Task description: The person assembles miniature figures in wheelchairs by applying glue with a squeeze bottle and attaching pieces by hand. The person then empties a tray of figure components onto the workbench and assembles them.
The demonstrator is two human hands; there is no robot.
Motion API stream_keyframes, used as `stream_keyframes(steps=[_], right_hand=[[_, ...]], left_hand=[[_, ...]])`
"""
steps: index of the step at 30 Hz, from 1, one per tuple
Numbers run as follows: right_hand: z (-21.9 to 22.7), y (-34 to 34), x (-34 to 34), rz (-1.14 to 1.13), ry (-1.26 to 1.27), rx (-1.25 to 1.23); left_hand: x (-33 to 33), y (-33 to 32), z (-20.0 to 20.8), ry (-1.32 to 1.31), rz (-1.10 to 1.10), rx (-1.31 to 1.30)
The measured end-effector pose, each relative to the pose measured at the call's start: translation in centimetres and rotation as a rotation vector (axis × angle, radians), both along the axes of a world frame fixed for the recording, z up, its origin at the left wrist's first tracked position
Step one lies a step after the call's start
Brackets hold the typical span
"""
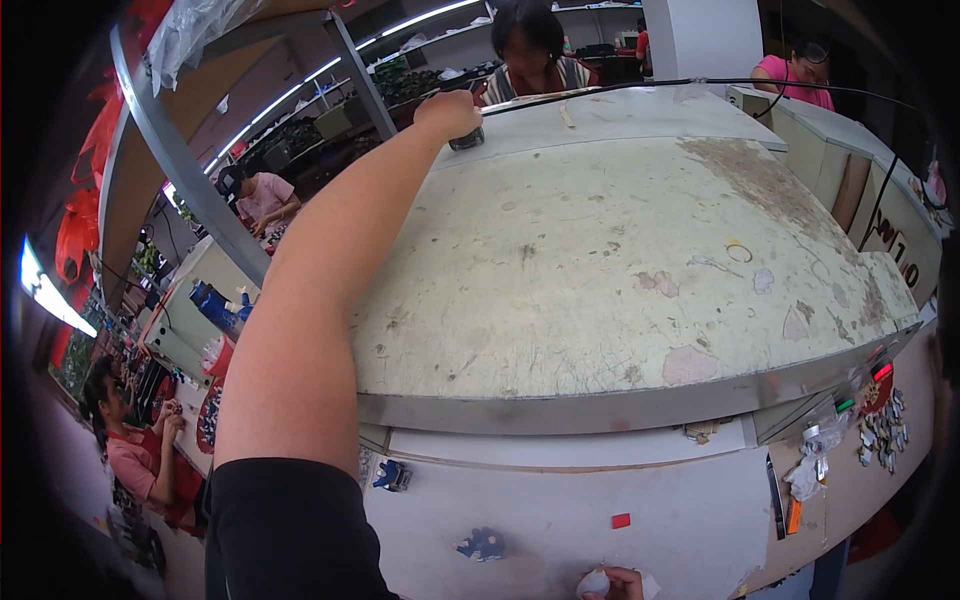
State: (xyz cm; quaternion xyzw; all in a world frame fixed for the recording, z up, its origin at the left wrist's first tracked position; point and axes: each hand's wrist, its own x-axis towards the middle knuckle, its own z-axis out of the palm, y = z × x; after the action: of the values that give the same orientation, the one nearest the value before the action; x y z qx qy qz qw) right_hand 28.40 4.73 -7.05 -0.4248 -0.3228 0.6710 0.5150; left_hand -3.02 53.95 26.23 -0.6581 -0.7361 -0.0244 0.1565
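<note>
My left arm reaches far across the worn, pale top of a cabinet [540, 270]. At the cabinet's far left edge, my left hand [447, 115] is closed on a small dark object [466, 139], whose kind the hand partly hides. Low in the picture, my right hand [626, 582] has its fingers curled around a small rounded, pale grey piece [595, 581], cut off partly by the frame's edge. On the white worktop near it are a red rectangle [621, 520] and a blue-grey lump of small parts [482, 544]. Farther left stands a small blue-and-dark piece [392, 475].
Black tweezers [775, 499], an orange-handled tool [795, 516], a clear bottle [811, 438] and many small metallic parts [884, 432] lie at the right. A grey metal post [185, 140] rises at the left. Co-workers sit across, at the left and at the far right.
</note>
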Motion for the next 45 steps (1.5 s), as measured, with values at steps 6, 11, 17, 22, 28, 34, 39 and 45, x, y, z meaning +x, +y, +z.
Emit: stream_keyframes(steps=[6,11,17,22,28,34,39,45], right_hand=[[1.2,0.8,-0.4,-0.034,0.009,0.131],[-0.3,1.2,-1.0,-0.042,0.009,0.267],[0.8,1.8,-1.2,-0.053,-0.162,0.355],[2.0,1.3,-1.6,-0.045,-0.171,0.351],[1.4,1.0,-2.0,-0.076,-0.368,0.485],[1.4,1.0,-2.1,-0.067,-0.370,0.456],[1.4,1.0,-2.0,-0.079,-0.384,0.471],[1.9,1.0,-2.0,-0.036,-0.374,0.407]], left_hand=[[-0.1,-7.7,3.5,-0.413,-0.284,-0.210],[-3.8,-17.2,5.5,-0.562,-0.308,-0.166],[-10.1,-25.1,4.3,-0.625,-0.389,-0.226],[-12.4,-27.5,2.4,-0.770,-0.448,-0.208],[-12.1,-27.4,1.1,-0.851,-0.496,-0.265],[-12.2,-27.9,1.0,-0.859,-0.538,-0.240],[-12.6,-28.0,1.7,-0.628,-0.273,-0.204],[-12.9,-27.2,3.0,-0.566,-0.436,-0.101]])
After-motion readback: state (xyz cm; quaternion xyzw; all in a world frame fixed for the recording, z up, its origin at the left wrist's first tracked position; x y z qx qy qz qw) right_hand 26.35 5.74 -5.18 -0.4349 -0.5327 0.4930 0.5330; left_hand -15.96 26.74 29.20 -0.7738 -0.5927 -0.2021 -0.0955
